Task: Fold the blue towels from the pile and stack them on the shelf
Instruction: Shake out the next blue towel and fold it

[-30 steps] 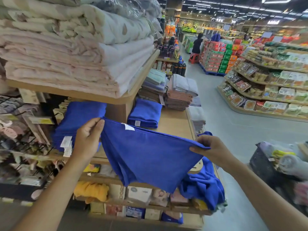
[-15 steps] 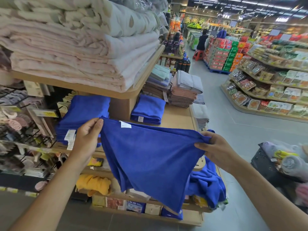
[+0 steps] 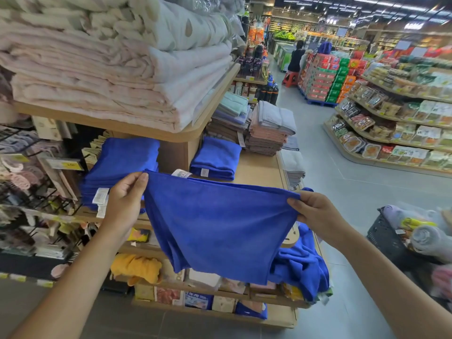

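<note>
Towel (image 3: 220,228), deep blue, hangs spread in the air between both hands, in front of the wooden shelf (image 3: 259,167). The left hand (image 3: 124,199) pinches its upper left corner between thumb and fingers. The right hand (image 3: 315,211) pinches the upper right corner the same way, so the top edge runs stretched from one to the other and the rest drops below them. A white tag (image 3: 181,172) sticks up from that edge, nearer the left hand. Behind the left hand, on the shelf, sits a stack of folded blue towels (image 3: 122,162). Farther right on the same shelf lies another folded blue towel (image 3: 215,157). Below the right hand, at the shelf's near right corner, a loose pile of blue towels (image 3: 300,267) spills over the edge, partly hidden by the held cloth. Pale pink blankets (image 3: 97,81) fill the shelf above.
</note>
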The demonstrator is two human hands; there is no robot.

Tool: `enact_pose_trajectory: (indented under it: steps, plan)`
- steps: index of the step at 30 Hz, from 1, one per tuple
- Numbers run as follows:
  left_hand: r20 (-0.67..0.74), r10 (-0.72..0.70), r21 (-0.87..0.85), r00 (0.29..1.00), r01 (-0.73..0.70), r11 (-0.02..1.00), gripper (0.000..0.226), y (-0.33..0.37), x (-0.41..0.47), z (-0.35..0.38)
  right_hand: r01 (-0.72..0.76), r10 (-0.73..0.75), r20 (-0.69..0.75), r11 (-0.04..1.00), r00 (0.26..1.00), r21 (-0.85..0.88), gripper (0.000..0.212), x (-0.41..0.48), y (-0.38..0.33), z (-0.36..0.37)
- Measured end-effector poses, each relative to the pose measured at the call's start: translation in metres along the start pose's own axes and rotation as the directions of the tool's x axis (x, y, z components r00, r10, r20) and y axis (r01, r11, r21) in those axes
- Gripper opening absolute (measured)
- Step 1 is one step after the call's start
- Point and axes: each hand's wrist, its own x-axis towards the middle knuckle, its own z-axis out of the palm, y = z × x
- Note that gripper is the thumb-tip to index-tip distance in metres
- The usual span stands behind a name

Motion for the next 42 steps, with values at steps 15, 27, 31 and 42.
enact_pose_trajectory:
  steps: [15, 27, 31, 42]
  plan:
    - [0.158, 0.045, 0.293, 0.986, -0.091, 0.952, 0.019, -0.009, 0.001, -0.003, 0.082, -0.108, -0.095, 0.968, 0.990, -0.239, 0.044, -0.018, 0.020, -0.018]
    - [0.043, -0.127, 0.267, 0.991, 0.111, 0.957, 0.024, -0.025, 0.089, 0.081, -0.165, 0.184, -0.285, 0.982, 0.941, 0.091, 0.029, 0.100, 0.030, -0.025]
    - [0.039, -0.199, 0.295, 0.979, 0.179, 0.939, 0.018, -0.034, 0.130, 0.113, -0.180, 0.204, -0.354, 0.979, 0.913, 0.098, 0.023, 0.159, 0.038, -0.022]
    - [-0.083, -0.153, 0.499, 0.985, 0.174, 0.849, 0.008, -0.102, -0.038, 0.060, -0.004, -0.034, -0.029, 0.565, 0.999, -0.825, 0.066, 0.093, 0.141, 0.062]
